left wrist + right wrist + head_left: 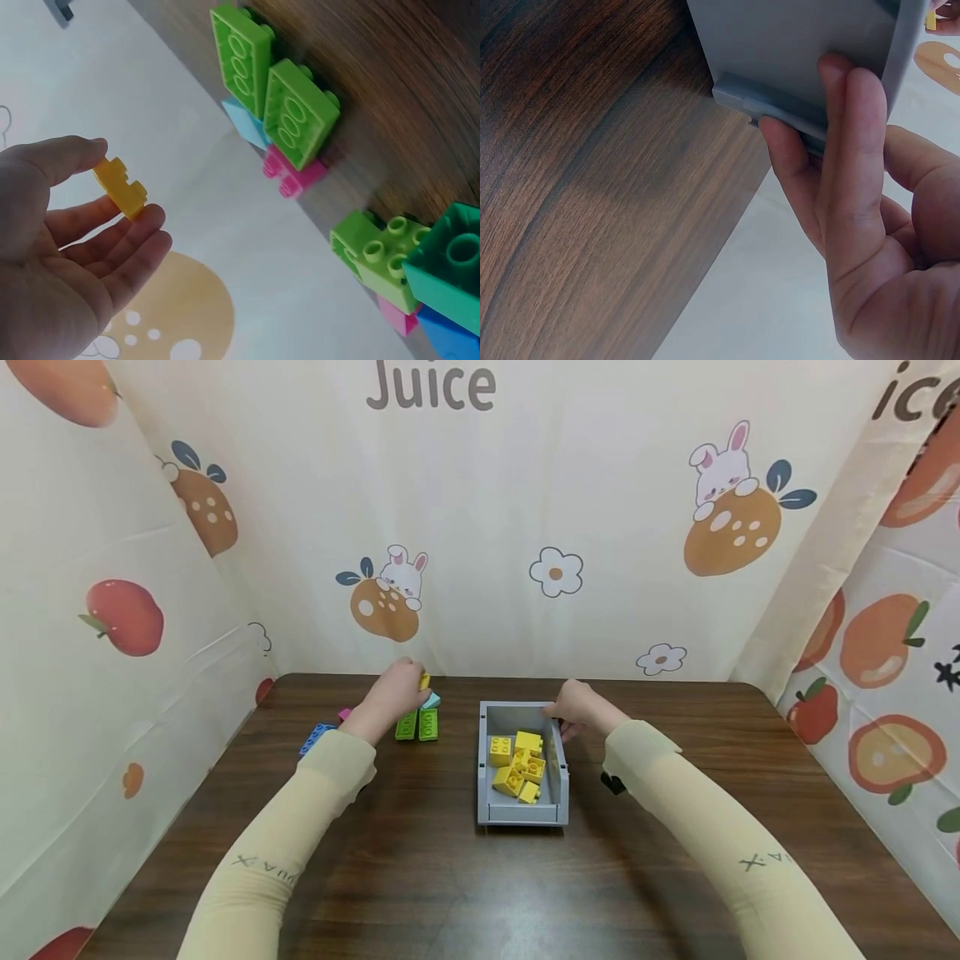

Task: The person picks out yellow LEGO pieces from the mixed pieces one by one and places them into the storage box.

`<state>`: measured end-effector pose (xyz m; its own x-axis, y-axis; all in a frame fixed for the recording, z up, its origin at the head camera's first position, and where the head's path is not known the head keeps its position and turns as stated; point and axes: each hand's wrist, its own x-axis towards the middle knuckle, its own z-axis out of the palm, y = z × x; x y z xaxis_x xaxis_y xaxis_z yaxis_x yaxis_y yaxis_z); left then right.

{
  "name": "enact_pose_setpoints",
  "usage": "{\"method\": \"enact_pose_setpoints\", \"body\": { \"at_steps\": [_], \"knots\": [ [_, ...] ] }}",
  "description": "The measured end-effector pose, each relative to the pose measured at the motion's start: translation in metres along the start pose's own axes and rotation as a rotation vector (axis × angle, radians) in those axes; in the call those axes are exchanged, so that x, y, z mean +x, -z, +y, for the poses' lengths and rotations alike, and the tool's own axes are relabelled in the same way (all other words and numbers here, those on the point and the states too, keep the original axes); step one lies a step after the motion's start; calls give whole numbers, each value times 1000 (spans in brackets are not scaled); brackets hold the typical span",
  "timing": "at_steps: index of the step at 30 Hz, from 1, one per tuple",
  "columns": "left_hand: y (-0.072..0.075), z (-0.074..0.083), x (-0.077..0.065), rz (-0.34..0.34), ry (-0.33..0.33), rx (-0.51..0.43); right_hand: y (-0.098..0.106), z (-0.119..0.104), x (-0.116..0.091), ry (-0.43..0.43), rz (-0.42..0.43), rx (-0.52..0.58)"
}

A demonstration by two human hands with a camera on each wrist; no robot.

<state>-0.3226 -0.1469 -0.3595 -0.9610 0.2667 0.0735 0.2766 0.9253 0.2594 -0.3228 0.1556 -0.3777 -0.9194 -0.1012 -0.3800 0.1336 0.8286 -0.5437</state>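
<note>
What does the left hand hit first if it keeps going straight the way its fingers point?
Probably the printed backdrop curtain. The left hand, pinching a yellow brick, points toward the table's far edge, past the green bricks; nothing shows between. Depth is unclear.

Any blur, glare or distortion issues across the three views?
Head view: wide-angle bowing at the edges, even light, soft sheen on the table. Left wrist: yellow brick sharp, left hand slightly soft. Right wrist: right hand and grey bin very close, slightly soft.

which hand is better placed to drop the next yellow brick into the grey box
Left, probably. The left hand already pinches a small yellow brick, while the right hand grips the wall of the grey box, steadying it.
</note>
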Motion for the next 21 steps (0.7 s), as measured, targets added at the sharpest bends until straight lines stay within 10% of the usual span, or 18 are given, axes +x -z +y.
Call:
{"method": "enact_pose_setpoints", "body": {
  "at_steps": [21],
  "knots": [
    [0, 51, -29, 51, -129, 38, 0, -1, 0, 3, 3, -24]
  ]
}}
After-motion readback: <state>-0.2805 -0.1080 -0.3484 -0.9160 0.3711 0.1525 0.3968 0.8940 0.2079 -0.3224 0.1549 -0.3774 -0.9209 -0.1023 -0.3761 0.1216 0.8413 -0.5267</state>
